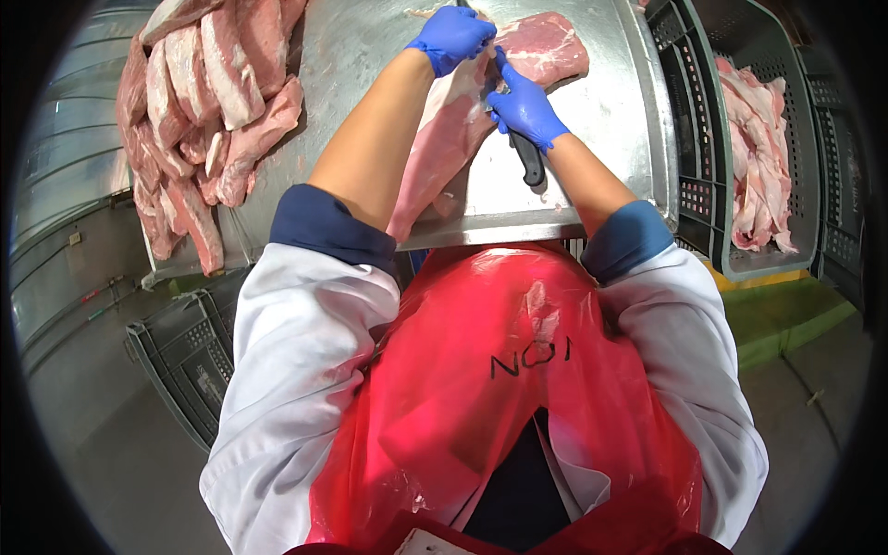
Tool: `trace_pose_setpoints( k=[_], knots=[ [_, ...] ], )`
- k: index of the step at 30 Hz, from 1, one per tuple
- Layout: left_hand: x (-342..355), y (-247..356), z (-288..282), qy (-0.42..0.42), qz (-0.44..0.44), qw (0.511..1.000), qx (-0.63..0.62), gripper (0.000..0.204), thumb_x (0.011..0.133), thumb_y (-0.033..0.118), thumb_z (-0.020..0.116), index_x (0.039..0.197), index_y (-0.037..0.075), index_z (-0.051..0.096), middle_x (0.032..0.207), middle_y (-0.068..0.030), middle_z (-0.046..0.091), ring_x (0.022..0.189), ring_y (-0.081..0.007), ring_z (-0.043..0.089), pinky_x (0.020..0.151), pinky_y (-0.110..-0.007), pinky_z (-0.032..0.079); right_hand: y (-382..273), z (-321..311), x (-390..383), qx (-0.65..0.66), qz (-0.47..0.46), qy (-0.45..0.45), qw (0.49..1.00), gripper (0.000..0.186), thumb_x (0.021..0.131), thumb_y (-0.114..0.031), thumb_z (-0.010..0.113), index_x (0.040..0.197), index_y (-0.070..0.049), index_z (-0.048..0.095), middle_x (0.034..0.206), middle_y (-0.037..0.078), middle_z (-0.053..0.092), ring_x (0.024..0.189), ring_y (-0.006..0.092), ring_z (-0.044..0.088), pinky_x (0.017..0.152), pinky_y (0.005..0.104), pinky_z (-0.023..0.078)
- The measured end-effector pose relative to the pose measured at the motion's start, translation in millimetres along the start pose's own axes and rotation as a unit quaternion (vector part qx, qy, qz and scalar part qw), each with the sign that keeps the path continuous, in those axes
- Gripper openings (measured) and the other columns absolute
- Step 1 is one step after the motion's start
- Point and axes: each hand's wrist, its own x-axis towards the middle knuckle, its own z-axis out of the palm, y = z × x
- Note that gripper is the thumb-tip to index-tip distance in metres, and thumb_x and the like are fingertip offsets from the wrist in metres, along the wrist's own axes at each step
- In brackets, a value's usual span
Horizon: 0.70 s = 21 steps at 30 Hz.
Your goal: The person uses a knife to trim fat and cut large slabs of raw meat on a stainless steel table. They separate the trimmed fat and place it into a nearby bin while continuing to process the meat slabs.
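Observation:
My left hand point(453, 39), in a blue glove, is closed on the pale edge of a long piece of pink meat point(435, 162) lying lengthwise on the steel table; a small dark object just beyond its fingers is unclear. My right hand point(525, 106), also gloved, is closed over a knife, whose black handle point(529, 162) sticks out below the palm; the blade is mostly hidden. A red, marbled cut end of meat point(546, 46) lies beyond my right hand.
Many meat pieces point(222, 65) are heaped on the table's point(333, 55) left side. At right, a grey perforated crate point(703, 139) holds pale trimmings point(754, 157), beside another crate point(832, 176). An empty-looking grey crate point(176, 370) stands low at left. A red plastic apron point(481, 388) covers my front.

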Motion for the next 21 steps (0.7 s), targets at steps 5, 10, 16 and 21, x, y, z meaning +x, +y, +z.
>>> trace_pose_setpoints(
  k=[5, 10, 16, 21],
  knots=[
    [0, -11, -27, 0.017, -0.017, 0.996, -0.086, 0.009, 0.090, 0.008, 0.065, 0.084, 0.000, 0.065, 0.071, -0.0011, 0.055, 0.059, -0.0081, 0.050, 0.054, -0.024, 0.040, 13, 19, -96, -0.005, 0.074, -0.077, 0.994, 0.081, 0.095, -0.009, 0.053, 0.162, -0.033, 0.015, 0.071, 0.008, 0.064, 0.058, 0.0131, 0.062, 0.057, 0.0313, 0.055],
    [5, -9, -35, -0.023, 0.110, 0.985, 0.131, 0.014, 0.088, 0.018, 0.065, 0.088, 0.005, 0.071, 0.077, -0.0111, 0.066, 0.067, -0.0192, 0.062, 0.062, -0.033, 0.050, -4, 31, -4, -0.032, 0.003, -0.002, 0.999, 0.081, 0.093, -0.009, 0.055, 0.163, -0.026, 0.016, 0.071, 0.008, 0.061, 0.055, 0.0149, 0.059, 0.056, 0.0312, 0.053],
    [-32, 13, -56, 0.030, 0.044, 0.998, -0.032, 0.017, 0.085, 0.011, 0.061, 0.074, 0.000, 0.068, 0.064, -0.0092, 0.063, 0.055, -0.0157, 0.057, 0.051, -0.031, 0.043, 1, 44, -71, -0.066, 0.035, -0.103, 0.992, 0.079, 0.094, -0.011, 0.052, 0.162, -0.026, 0.015, 0.072, 0.010, 0.063, 0.055, 0.0161, 0.060, 0.055, 0.0317, 0.054],
    [-50, 31, -57, 0.028, 0.072, 0.992, -0.097, 0.016, 0.088, 0.012, 0.059, 0.077, 0.003, 0.066, 0.066, -0.0064, 0.062, 0.054, -0.0140, 0.054, 0.051, -0.029, 0.043, -12, 68, -17, -0.086, 0.020, -0.068, 0.994, 0.079, 0.093, -0.011, 0.049, 0.163, -0.025, 0.014, 0.071, 0.010, 0.064, 0.053, 0.0171, 0.061, 0.055, 0.0314, 0.054]
  ],
)
